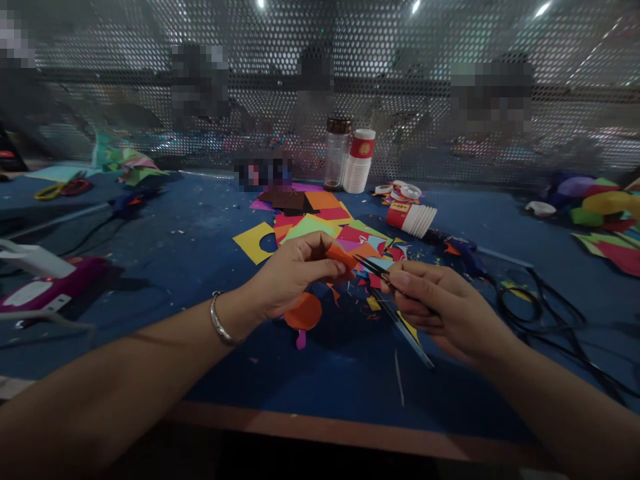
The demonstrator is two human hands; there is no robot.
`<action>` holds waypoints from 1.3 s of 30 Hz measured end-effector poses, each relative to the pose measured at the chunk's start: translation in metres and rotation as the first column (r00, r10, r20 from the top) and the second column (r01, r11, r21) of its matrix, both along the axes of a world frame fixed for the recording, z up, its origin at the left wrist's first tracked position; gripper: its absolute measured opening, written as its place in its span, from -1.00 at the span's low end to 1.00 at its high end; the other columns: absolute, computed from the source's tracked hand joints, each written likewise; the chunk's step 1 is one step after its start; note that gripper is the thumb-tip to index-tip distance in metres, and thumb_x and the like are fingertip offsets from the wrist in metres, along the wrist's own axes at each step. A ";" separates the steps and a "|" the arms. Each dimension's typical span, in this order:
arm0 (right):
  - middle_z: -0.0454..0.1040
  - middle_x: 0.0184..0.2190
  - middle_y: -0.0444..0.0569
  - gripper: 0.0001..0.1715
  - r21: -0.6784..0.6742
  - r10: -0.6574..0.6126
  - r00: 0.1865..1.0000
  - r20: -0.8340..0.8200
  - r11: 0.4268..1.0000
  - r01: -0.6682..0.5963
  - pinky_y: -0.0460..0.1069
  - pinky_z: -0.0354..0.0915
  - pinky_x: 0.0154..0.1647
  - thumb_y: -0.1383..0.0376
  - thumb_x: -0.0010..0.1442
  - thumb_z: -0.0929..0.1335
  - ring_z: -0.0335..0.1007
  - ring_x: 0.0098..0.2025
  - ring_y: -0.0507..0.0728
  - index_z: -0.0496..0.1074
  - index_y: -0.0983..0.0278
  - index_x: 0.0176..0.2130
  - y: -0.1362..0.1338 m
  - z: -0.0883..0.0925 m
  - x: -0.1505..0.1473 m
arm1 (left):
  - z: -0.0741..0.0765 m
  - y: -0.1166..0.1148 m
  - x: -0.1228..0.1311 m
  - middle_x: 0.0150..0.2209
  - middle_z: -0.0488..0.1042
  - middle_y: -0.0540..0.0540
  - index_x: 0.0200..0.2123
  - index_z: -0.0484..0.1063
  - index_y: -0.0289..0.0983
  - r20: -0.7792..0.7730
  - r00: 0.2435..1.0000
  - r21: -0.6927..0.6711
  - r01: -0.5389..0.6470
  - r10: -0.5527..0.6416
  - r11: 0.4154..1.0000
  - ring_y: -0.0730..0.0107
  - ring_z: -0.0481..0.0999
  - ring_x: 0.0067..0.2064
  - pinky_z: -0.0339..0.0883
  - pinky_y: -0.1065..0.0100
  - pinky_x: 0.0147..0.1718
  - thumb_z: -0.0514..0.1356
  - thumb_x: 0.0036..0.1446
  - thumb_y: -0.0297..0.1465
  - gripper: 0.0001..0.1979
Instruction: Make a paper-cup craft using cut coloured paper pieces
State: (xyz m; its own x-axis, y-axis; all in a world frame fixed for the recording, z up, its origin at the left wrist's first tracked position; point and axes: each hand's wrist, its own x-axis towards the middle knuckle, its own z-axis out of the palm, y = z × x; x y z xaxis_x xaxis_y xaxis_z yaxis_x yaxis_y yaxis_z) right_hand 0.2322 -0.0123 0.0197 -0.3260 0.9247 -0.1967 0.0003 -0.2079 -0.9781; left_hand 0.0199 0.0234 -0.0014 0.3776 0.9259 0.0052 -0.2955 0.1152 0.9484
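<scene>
Between the thumb and fingers of my left hand (305,270) is a small piece of orange paper (343,256). My right hand (435,300) grips a pair of scissors (373,265), whose handles are mostly covered by my fingers. The dark blades point left and reach the right edge of the orange paper. Below my left hand an orange paper circle (303,312) lies on the table, with a small purple paper piece (301,339) at its lower edge. Behind both hands spreads a pile of coloured paper sheets (310,227), with small scraps around it.
A blue table (210,200) runs up to a perforated metal screen (270,100). Near it stand a glass bottle (336,157) and stacked paper cups (358,163). A glue gun (463,253) with coiled cable lies right. A purple power strip (60,287) and yellow-handled scissors (50,192) are left.
</scene>
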 end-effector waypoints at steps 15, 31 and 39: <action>0.05 -0.71 -0.32 -0.46 0.030 -0.035 0.999 -0.029 0.999 0.036 -0.16 -0.29 -0.70 -0.06 0.01 0.55 -0.24 -0.67 -0.15 0.35 0.27 -0.49 -0.001 0.001 0.000 | 0.005 0.002 -0.002 -0.42 0.56 -0.02 -0.38 0.51 -0.32 0.033 0.997 -0.094 0.072 -0.069 0.993 0.46 0.58 -0.36 0.46 0.44 -0.35 0.23 0.02 -0.58 -0.90; 0.12 -0.71 -0.30 -0.46 0.069 -0.081 0.996 -0.039 0.994 0.084 -0.18 -0.22 -0.72 -0.05 0.00 0.56 -0.14 -0.68 -0.16 0.35 0.29 -0.50 0.000 0.000 -0.002 | 0.002 -0.002 -0.003 -0.38 0.49 0.00 -0.36 0.53 -0.26 -0.311 0.894 0.434 -0.169 0.323 0.885 0.50 0.48 -0.40 0.37 0.44 -0.39 0.34 0.06 -0.51 -0.94; 0.39 -0.63 -0.20 -0.49 0.106 -0.097 0.995 0.036 0.990 0.093 -0.21 -0.09 -0.78 -0.07 0.11 0.49 0.10 -0.74 -0.15 0.40 0.30 -0.42 -0.002 -0.003 -0.002 | 0.002 -0.010 0.002 -0.39 0.54 -0.01 -0.28 0.58 -0.24 -0.333 0.932 0.393 0.000 0.142 0.919 0.45 0.51 -0.40 0.42 0.39 -0.35 0.30 0.15 -0.43 -0.94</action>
State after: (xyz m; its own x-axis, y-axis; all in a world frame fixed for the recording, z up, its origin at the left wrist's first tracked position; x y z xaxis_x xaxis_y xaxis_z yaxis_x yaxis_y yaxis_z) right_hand 0.2301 -0.0139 0.0167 -0.2296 0.9672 -0.1088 0.0259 -0.1057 -0.9941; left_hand 0.0219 0.0131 0.0005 0.3543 0.9031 0.2428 0.0679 -0.2838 0.9565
